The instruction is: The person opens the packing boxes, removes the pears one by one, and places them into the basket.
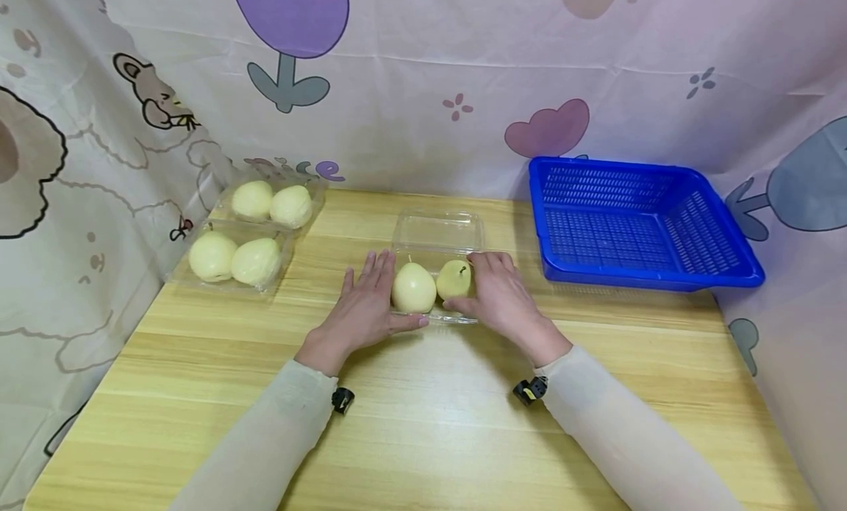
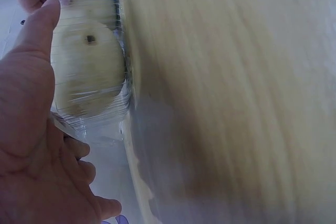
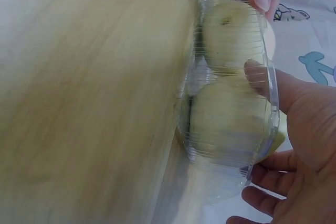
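Closest to us: pale sleeves, left (image 1: 265,437) and right (image 1: 629,437), each with a small black device (image 1: 342,400) at the cuff (one per wrist). Past them, the clear container (image 1: 456,320) sits mid-table with its lid (image 1: 440,230) flipped back on the far side. Two pears inside, side by side: left pear (image 1: 414,289) with its stem up, right pear (image 1: 454,279) tilted. Left hand (image 1: 360,312) isn't gripping; fingers extended against the container's left side, thumb along the front edge. Right hand (image 1: 506,298) grasps the right pear, thumb in front over the rim, fingers around its right side. Far left we've got two packed containers (image 1: 281,272), two pears each. Blue basket (image 1: 651,279) at far right, on the wooden table (image 1: 423,423). Printed cloth (image 1: 410,129) behind.
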Tool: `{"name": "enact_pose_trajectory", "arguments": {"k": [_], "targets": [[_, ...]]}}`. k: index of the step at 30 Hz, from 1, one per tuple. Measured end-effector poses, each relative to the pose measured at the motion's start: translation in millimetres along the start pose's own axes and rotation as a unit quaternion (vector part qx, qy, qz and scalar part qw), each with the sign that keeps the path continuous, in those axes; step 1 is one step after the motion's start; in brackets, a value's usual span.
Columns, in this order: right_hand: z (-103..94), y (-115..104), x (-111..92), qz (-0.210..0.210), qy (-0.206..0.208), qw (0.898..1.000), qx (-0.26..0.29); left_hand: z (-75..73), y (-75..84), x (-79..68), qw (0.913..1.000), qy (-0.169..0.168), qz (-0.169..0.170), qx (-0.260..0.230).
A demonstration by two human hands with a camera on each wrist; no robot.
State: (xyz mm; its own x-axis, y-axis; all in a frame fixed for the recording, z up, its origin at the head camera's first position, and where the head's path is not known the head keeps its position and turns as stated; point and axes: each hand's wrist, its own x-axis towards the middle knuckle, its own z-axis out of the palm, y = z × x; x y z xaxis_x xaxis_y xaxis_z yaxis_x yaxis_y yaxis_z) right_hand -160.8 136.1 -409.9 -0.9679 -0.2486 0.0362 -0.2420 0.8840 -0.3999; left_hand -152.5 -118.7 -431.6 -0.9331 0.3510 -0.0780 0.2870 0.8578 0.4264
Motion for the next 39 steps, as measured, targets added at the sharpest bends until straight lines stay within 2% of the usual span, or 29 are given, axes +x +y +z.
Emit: {"name": "enact_pose_trajectory", "arguments": {"k": [8, 21, 30, 39], "targets": [[5.1, -3, 5, 0.004, 0.009, 0.999, -0.054, 0.7, -0.6, -0.6, 1.0000, 0.004, 0.004, 0.002], [7.6, -4, 4, -0.044, 0.063, 0.990, -0.120, -0.6, 0.1, -1.6, 1.0000, 0.003, 0.005, 0.003], [-0.4, -6, 3, -0.052, 0.083, 0.989, -0.112, -1.3, 0.7, -0.5, 0.9999, -0.003, 0.001, 0.010], [-30.4, -10, 0, -0.051, 0.106, 0.990, -0.080, -2.1, 2.1, -1.2, 1.0000, -0.006, -0.001, 0.006]]}}
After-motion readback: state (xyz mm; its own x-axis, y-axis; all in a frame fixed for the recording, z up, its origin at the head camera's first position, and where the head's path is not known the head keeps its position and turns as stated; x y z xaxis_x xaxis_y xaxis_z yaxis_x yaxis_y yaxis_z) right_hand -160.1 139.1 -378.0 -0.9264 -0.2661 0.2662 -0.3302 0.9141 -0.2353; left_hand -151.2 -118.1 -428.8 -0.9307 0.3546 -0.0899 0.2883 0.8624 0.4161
